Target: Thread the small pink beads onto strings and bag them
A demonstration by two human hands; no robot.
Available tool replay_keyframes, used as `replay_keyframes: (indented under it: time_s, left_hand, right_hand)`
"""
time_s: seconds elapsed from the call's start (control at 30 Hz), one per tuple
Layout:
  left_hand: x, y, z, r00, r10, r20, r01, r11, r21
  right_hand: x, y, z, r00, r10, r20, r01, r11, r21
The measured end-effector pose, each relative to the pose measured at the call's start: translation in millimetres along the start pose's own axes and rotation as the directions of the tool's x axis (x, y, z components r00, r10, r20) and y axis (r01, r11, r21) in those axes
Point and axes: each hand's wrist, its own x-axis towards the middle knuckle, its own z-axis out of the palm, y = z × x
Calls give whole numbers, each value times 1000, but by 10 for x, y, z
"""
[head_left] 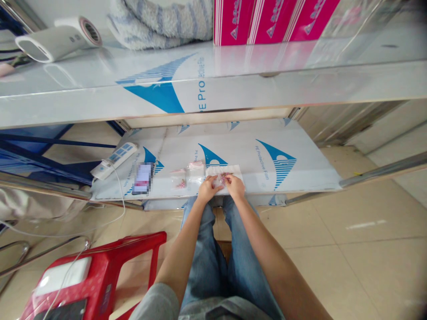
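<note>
Pinching a small clear bag (215, 182) of pink bits (223, 178), the left hand (208, 189) and right hand (235, 186) have their fingers (228, 177) closed on it, holding it low and steady over a white paper (235, 170) on a wide board (233, 149).

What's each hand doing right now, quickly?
Left hand: closed, holding a small clear plastic bag.
Right hand: closed, fingertips pinching the same bag.
</note>
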Motion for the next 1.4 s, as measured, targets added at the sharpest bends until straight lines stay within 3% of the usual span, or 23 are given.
replay_keyframes:
  time_s: [0.83,1.23,1.4]
  left_hand:
    - [0,15,-14,1000,-26,12,26,999,19]
    - [9,3,-7,1000,-15,5,15,1000,1]
    - [8,-3,-4,1000,-16,1,16,1000,-13]
  right_hand:
    - [3,-8,18,1000,31,2,-31,999,-25]
    - [20,56,24,997,-74,11,68,958,279]
    - [25,60,22,999,-25,-27,31,966,258]
